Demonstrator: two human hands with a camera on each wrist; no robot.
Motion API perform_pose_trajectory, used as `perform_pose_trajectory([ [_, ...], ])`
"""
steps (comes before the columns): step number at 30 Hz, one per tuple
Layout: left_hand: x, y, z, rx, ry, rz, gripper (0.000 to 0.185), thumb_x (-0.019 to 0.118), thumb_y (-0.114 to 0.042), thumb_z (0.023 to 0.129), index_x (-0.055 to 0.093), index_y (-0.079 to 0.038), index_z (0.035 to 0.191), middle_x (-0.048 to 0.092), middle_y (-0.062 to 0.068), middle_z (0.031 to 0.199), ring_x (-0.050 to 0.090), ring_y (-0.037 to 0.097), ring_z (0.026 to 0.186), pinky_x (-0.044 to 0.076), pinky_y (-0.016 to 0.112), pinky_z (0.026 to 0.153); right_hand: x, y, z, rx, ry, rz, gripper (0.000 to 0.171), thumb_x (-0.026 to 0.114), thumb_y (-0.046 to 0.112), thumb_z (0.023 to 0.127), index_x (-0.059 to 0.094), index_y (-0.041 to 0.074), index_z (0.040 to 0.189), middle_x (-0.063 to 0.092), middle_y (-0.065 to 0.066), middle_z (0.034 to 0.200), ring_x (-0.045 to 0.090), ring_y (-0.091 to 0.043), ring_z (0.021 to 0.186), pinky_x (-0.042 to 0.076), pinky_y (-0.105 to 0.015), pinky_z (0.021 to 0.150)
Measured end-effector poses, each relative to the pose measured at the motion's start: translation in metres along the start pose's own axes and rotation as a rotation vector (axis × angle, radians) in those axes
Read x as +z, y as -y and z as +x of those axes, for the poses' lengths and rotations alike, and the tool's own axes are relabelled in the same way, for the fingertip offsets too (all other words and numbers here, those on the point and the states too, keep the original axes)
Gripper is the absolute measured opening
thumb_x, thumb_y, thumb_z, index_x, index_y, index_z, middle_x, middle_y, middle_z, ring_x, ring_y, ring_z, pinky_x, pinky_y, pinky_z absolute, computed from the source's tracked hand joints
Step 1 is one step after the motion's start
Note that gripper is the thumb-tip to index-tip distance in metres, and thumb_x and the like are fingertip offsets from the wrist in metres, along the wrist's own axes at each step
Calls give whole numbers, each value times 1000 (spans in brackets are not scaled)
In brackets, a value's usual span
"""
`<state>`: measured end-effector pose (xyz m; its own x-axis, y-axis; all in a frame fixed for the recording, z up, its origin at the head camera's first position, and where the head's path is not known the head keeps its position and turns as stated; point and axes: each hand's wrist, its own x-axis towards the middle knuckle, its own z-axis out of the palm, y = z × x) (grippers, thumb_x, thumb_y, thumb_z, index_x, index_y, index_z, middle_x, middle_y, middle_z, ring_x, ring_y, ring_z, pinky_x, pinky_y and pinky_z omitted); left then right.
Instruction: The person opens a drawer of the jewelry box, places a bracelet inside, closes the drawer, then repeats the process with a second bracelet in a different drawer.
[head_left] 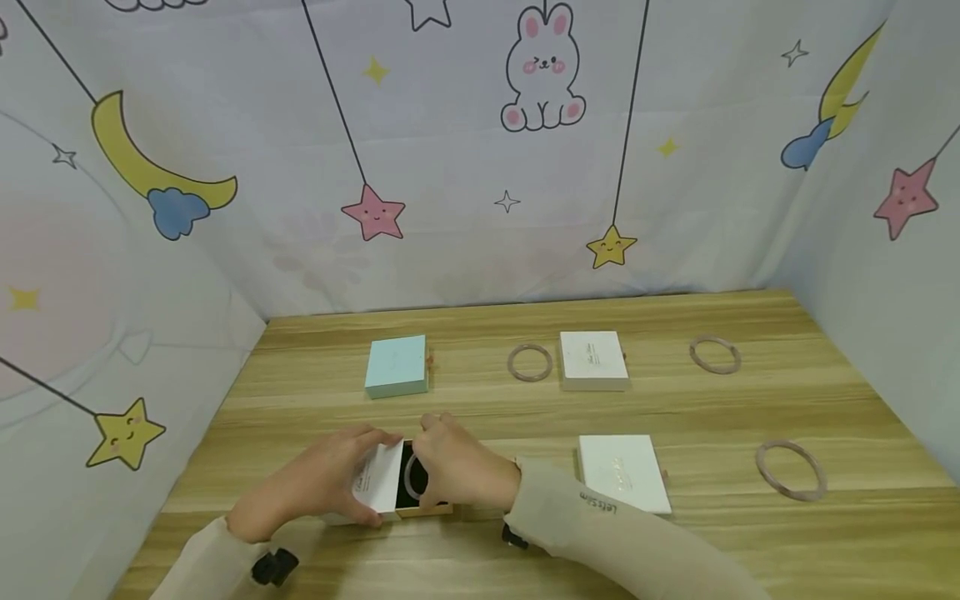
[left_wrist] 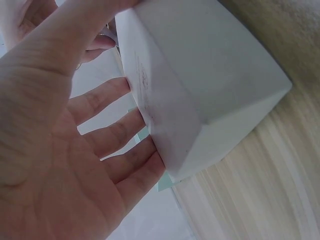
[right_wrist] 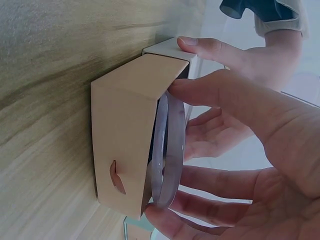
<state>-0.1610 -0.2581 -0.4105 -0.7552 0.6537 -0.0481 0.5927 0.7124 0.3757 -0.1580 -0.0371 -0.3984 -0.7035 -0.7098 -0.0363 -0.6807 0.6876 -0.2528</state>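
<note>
A staged tabletop booth is shown: a wooden table [head_left: 525, 408] is enclosed on three sides by a cartoon-printed cloth backdrop [head_left: 450, 150] (rabbit, moons, stars), with gift boxes [head_left: 594, 360] and bangles [head_left: 715, 354] laid out in rows.

Bare table [head_left: 480, 412] is lying open between the hands and the far row (teal box [head_left: 397, 366], bangle [head_left: 530, 362], white box [head_left: 593, 360]). A second white box [head_left: 623, 472] is sitting just right of the right forearm, crowding that side.

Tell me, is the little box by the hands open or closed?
Open. The tan drawer is slid partway out of the white sleeve, and the bangle sits at its dark opening.
</note>
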Motion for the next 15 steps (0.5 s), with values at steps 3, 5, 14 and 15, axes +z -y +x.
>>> perform_pose_trajectory([
  [3,0,0,0,2,2,-6,92,96,-41,59,59,-2,133,63,10,119,59,18,94,52,37,77,1,0,0,3,-7,10,37,93,33,69,72,9,86,59,-1,93,51,-14,86,44,-22,75],
  [5,0,0,0,3,5,-10,92,96,-41,59,59,-2,133,63,10,119,58,18,94,52,36,77,2,0,0,11,-13,35,37,93,31,70,72,7,88,58,-2,93,50,-14,83,44,-21,71],
  [14,-1,0,0,4,6,-10,91,96,-40,59,59,-2,132,63,9,119,58,17,93,51,36,77,5,2,1,7,-55,105,37,93,28,71,72,4,89,55,-2,89,49,-13,76,43,-19,65],
  [15,-1,0,0,5,6,-8,91,96,-40,59,59,-2,132,63,9,119,58,17,93,51,36,77,5,2,1,5,-63,101,37,93,28,70,71,4,87,55,-2,88,49,-13,76,43,-18,65],
])
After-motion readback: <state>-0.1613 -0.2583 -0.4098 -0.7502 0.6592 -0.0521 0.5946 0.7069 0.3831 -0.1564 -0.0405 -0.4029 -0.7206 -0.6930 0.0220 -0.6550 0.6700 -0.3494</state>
